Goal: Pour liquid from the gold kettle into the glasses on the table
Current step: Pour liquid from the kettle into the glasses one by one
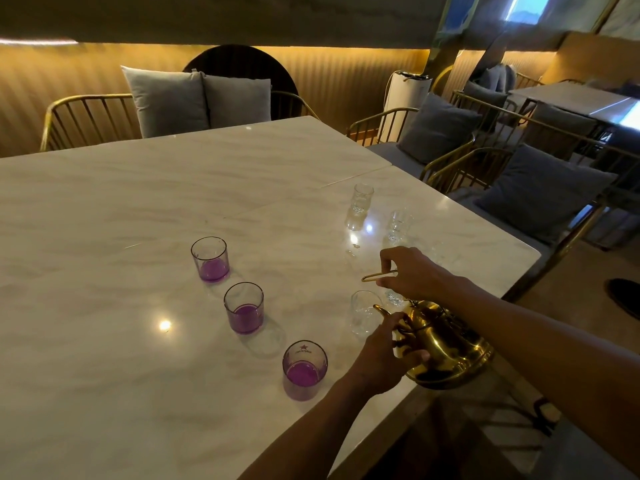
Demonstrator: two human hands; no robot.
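Observation:
The gold kettle (pixel 446 348) stands near the table's near right edge. My left hand (pixel 381 355) grips its spout side. My right hand (pixel 412 271) pinches the kettle's thin gold handle (pixel 372 277), raised above the body. Three tumblers with purple liquid form a diagonal row: far (pixel 210 259), middle (pixel 243 307), near (pixel 304 368). A clear glass (pixel 363 311) stands just left of the spout. Two more clear glasses stand farther back, one (pixel 360 206) behind the other (pixel 398 225). Another clear glass is partly hidden under my right hand.
The white marble table (pixel 138 202) spreads left and far. Gold-framed chairs with grey cushions (pixel 166 98) line the far side and the right side (pixel 540 188). The table's right edge (pixel 519 282) drops to the floor beside the kettle.

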